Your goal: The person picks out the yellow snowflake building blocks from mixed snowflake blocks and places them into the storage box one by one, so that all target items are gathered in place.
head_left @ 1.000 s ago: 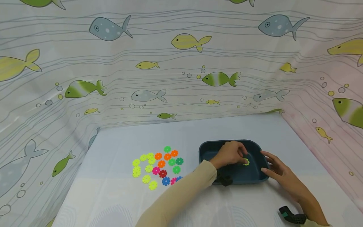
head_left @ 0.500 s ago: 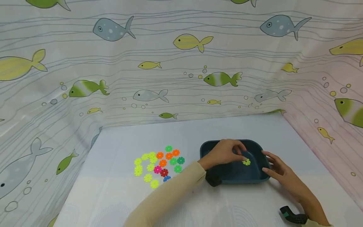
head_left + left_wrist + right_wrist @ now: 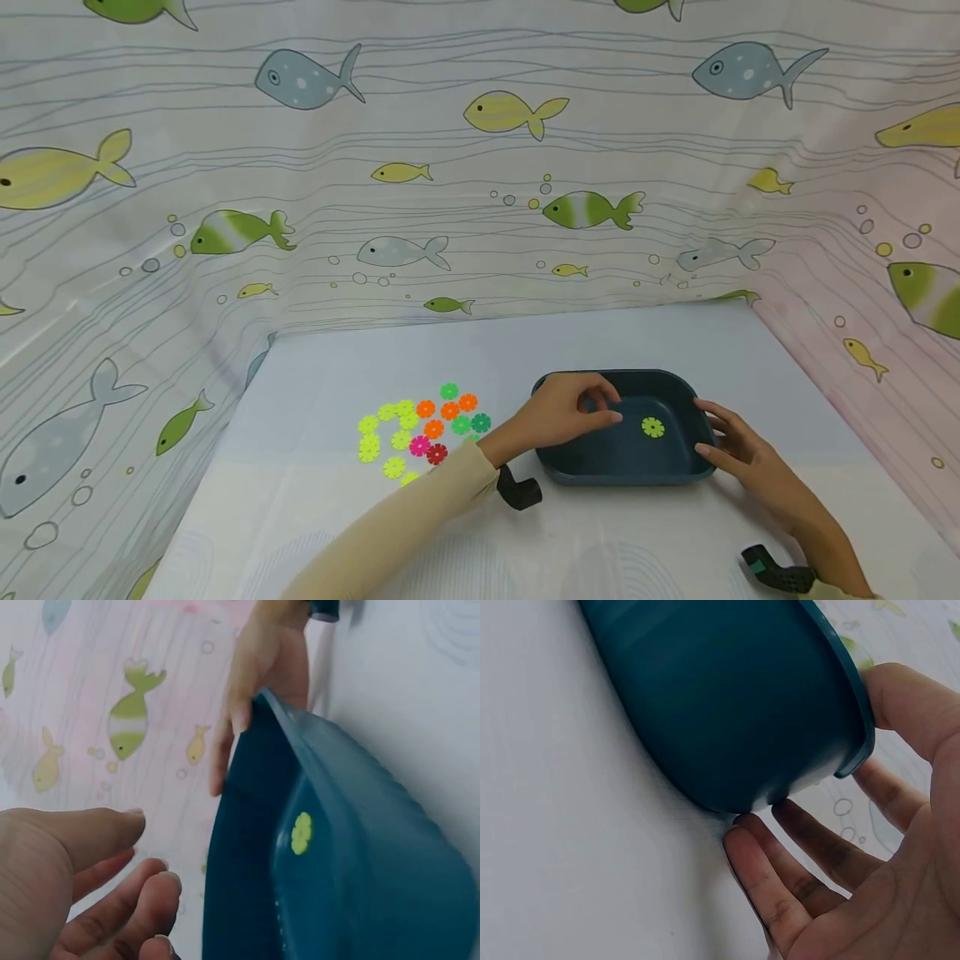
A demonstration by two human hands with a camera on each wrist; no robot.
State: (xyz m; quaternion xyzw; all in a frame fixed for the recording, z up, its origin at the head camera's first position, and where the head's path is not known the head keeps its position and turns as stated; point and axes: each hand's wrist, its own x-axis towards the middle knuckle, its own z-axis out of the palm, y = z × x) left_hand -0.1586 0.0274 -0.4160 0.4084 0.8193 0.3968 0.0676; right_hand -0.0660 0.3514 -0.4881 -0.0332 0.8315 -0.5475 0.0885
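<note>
A dark blue tray (image 3: 630,477) stands on the table at the right. On its floor lies one yellow-green notched plastic disc (image 3: 653,427), which also shows in the left wrist view as a disc (image 3: 301,833). My left hand (image 3: 558,412) is over the tray's left part, holding nothing, its fingers loosely bent and thumb apart from them in the left wrist view. At the tray's right end my right hand (image 3: 738,442) rests with spread fingers. In the right wrist view its thumb touches the rim and several fingertips (image 3: 744,844) touch or nearly touch the outer wall.
Left of the tray, several loose notched discs lie flat in yellow, orange (image 3: 433,429), green, pink and dark red (image 3: 437,454). My left sleeve (image 3: 397,533) covers part of them. A fish-printed curtain (image 3: 450,208) stands behind the table (image 3: 360,358) and at both sides.
My left hand has let go of the yellow-green disc, leaving it on the tray floor, and has moved left. The right hand stays at the tray's end.
</note>
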